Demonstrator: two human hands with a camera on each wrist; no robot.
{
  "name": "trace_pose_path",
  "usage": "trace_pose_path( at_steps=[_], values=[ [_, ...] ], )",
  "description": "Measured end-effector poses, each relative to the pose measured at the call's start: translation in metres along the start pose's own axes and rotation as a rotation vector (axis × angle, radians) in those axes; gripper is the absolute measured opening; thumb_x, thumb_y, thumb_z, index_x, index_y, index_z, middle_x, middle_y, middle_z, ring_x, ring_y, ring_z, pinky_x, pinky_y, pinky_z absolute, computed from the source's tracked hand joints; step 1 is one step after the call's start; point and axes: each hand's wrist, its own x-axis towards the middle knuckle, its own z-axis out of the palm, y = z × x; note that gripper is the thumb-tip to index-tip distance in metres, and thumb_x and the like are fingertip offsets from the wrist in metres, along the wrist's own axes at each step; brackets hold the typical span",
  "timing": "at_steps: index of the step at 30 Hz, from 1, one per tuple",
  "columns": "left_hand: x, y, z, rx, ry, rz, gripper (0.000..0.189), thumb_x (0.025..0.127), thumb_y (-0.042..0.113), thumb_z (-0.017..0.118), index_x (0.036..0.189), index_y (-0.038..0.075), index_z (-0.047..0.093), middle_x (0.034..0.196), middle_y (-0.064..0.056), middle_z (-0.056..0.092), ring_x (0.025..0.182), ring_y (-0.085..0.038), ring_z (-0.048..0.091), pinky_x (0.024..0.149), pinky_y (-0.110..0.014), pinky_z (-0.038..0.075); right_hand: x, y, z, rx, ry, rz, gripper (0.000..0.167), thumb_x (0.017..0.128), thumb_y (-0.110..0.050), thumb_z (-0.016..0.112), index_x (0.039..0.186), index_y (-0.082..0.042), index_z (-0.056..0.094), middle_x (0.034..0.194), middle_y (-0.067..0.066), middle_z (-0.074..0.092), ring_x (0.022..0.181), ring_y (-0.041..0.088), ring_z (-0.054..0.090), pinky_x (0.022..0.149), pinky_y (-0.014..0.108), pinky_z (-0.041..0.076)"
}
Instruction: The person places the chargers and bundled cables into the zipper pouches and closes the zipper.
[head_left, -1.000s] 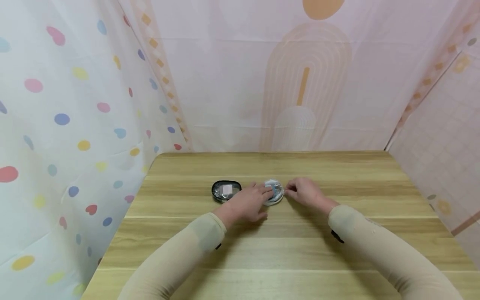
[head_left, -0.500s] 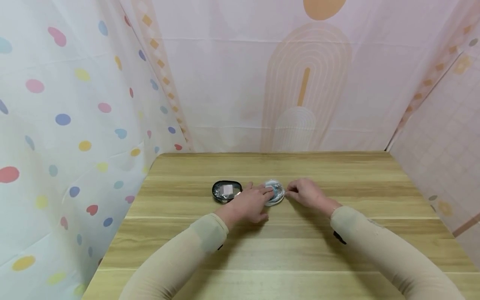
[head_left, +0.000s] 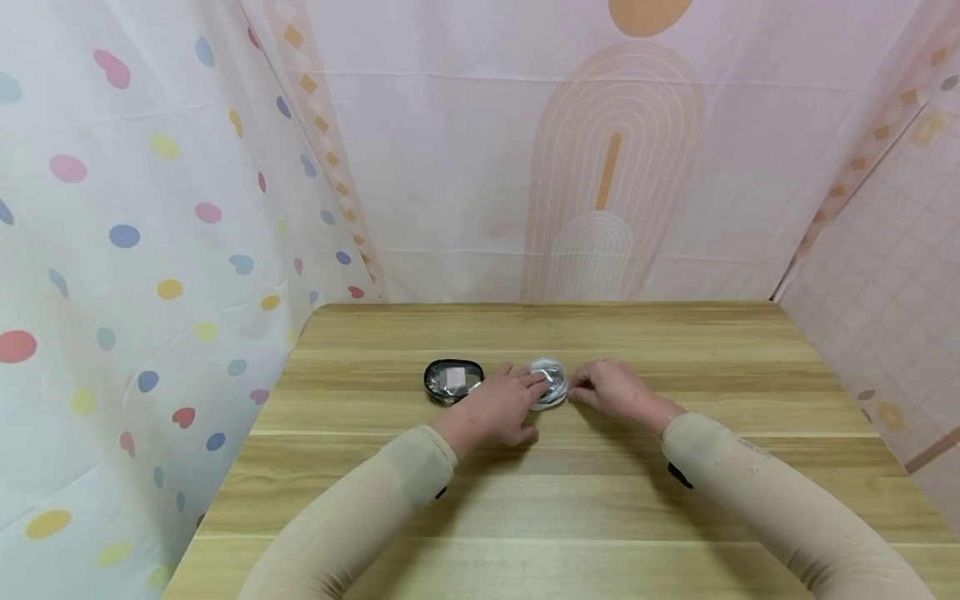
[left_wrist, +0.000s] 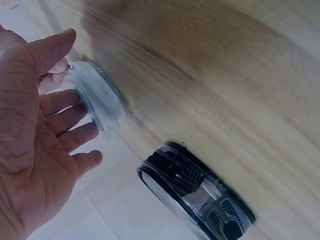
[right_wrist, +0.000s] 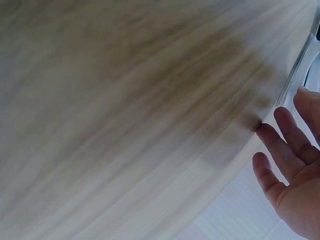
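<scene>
A clear round pouch with white trim [head_left: 553,390] lies on the table between both hands. My left hand [head_left: 504,402] rests on it with its fingers stretched over its left part, covering some of the top. In the left wrist view the fingertips touch the side of the white pouch [left_wrist: 97,95]. At the pouch's right edge my right hand [head_left: 611,387] pinches the zipper end with thumb and forefinger; the small pull is mostly hidden by the fingertips. Left of the left hand sits a black-trimmed clear oval pouch [head_left: 453,382] with a pale label and dark contents.
The wooden table [head_left: 570,517] carries both pouches near its middle. A patterned curtain [head_left: 450,167] hangs behind the table's back edge, and a dotted curtain [head_left: 150,300] runs along the left side. Another curtain [head_left: 885,275] hangs at the right.
The right fingertips shift slightly down along the white-trimmed pouch's right edge. The blue seen inside that pouch earlier shows less now. The left hand and black-trimmed pouch stay in place.
</scene>
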Motion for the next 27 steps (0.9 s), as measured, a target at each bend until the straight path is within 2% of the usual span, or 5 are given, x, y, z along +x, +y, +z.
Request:
trace_pose_path(
  at_steps=[5,11,21,27],
  values=[
    [-0.0004,-0.0011,-0.0012,0.016,-0.002,0.009,0.078,0.100,0.053,0.068,0.161,0.009,0.046,0.169,-0.007,0.046,0.161,-0.028,0.037,0.136,-0.049,0.025,0.0045,-0.0001,-0.0005,-0.017,0.025,0.044,0.008,0.099,-0.015,0.076,0.100,-0.009,0.081,0.095,0.003,0.081,0.083,0.011,0.071,0.077,0.035,0.063],
    [-0.0013,-0.0024,-0.0019,-0.007,0.001,0.033,0.075,0.102,0.049,0.068,0.162,0.010,0.046,0.169,-0.009,0.046,0.159,-0.028,0.041,0.133,-0.050,0.031,0.0086,-0.0001,-0.0019,-0.098,0.058,0.085,0.010,0.100,-0.021,0.075,0.098,-0.013,0.081,0.092,0.001,0.080,0.079,0.011,0.069,0.073,0.037,0.060],
    [-0.0018,0.0012,-0.0069,-0.054,-0.012,-0.007,0.077,0.099,0.048,0.072,0.161,0.010,0.047,0.169,-0.010,0.046,0.158,-0.028,0.042,0.132,-0.053,0.032,0.0094,0.0028,-0.0044,-0.092,0.045,0.034,0.009,0.099,-0.021,0.076,0.097,-0.014,0.082,0.095,0.001,0.082,0.082,0.012,0.072,0.076,0.039,0.062],
    [-0.0001,0.0046,-0.0059,-0.069,-0.024,-0.021,0.081,0.098,0.051,0.073,0.162,0.009,0.046,0.170,-0.011,0.044,0.159,-0.028,0.040,0.133,-0.053,0.031,0.0085,0.0037,-0.0049,-0.083,0.029,0.037,0.010,0.099,-0.022,0.077,0.098,-0.014,0.083,0.097,0.001,0.083,0.083,0.012,0.073,0.078,0.039,0.062]
  ],
)
